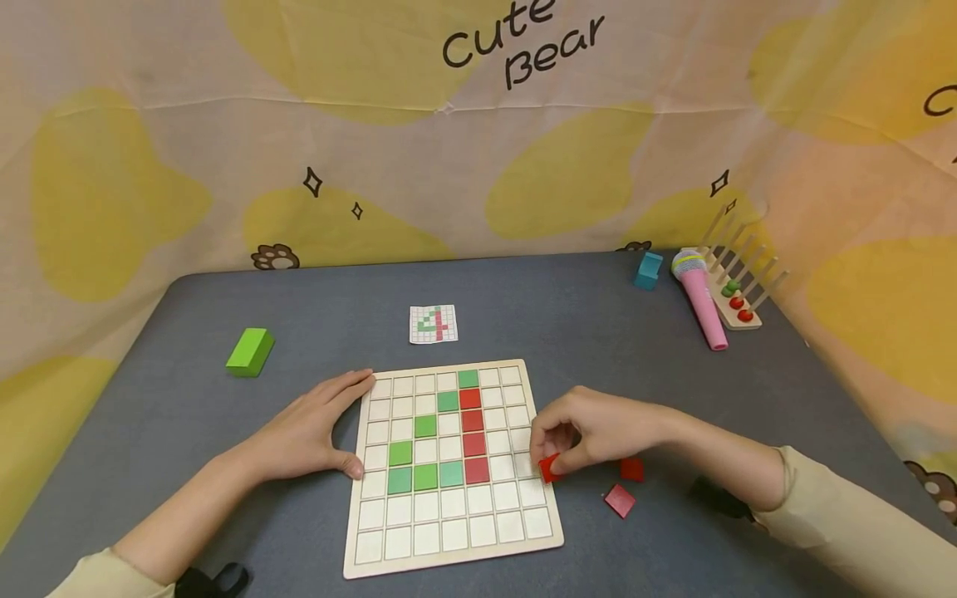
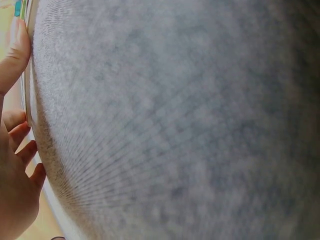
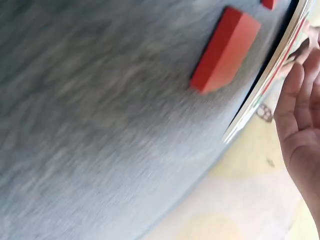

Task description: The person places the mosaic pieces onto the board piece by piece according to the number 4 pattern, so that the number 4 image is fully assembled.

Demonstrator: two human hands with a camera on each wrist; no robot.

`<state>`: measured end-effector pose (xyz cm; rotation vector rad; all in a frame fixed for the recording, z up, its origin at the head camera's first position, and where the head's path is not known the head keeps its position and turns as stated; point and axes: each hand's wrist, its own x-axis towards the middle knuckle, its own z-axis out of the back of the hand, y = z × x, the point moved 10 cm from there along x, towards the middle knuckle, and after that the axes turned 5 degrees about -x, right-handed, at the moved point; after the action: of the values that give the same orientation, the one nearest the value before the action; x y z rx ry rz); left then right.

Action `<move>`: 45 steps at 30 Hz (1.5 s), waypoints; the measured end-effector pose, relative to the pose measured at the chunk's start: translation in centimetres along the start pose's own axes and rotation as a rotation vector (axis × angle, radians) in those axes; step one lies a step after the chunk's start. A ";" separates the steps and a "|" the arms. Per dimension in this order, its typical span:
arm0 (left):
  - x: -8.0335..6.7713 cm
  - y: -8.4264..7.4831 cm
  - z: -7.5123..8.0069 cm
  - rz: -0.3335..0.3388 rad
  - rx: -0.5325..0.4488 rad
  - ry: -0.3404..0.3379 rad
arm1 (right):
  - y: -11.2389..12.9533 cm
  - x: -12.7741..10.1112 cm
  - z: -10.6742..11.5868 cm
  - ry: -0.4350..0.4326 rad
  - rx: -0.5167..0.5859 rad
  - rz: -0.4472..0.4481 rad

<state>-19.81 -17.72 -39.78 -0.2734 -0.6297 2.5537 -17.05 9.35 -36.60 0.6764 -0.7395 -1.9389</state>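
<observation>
A wooden grid board lies on the table, with green tiles in a slanted line and a row, and red tiles in a column. My left hand rests along the board's left edge, thumb and fingertips at its rim; the left wrist view shows the thumb there too. At the right edge, my right hand pinches a red square tile between thumb and fingers. Two more tiles, a dull red one and a red one, lie beside that wrist.
A small pattern card lies behind the board. At left sits a green block. Toward the back right are a blue block, a pink toy microphone and a peg stand with beads. A printed cloth hangs behind the table.
</observation>
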 end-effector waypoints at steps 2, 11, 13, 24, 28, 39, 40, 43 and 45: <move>0.0 0.0 0.0 0.001 0.000 0.001 | 0.1 0.4 0.0 -0.029 0.021 -0.013; 0.1 -0.1 -0.1 0.017 -0.003 0.017 | 0.6 2.5 -0.9 -0.125 0.150 -0.111; 0.1 -0.1 -0.1 0.020 -0.004 0.018 | 0.8 2.9 -1.1 -0.142 0.166 -0.130; 0.1 -0.1 0.0 0.016 0.002 0.010 | 1.9 4.2 -2.4 -0.198 0.156 -0.198; 0.1 -0.2 0.1 0.011 0.000 0.005 | 2.3 4.3 -2.7 -0.212 0.110 -0.203; 0.0 -0.2 0.1 0.006 -0.002 -0.001 | 2.7 4.6 -3.0 -0.231 0.025 -0.188; 0.0 -0.2 0.2 0.006 -0.003 -0.002 | 2.8 4.6 -3.0 -0.232 0.019 -0.184; 0.0 -0.2 0.2 0.003 -0.004 -0.002 | 2.8 4.7 -3.1 -0.234 0.000 -0.171; 0.0 -0.3 0.2 0.001 -0.006 -0.002 | 2.8 4.7 -3.1 -0.237 -0.005 -0.169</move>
<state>-19.73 -17.58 -39.44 -0.2740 -0.6381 2.5536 -15.24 3.39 -37.37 0.5249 -0.8438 -2.2016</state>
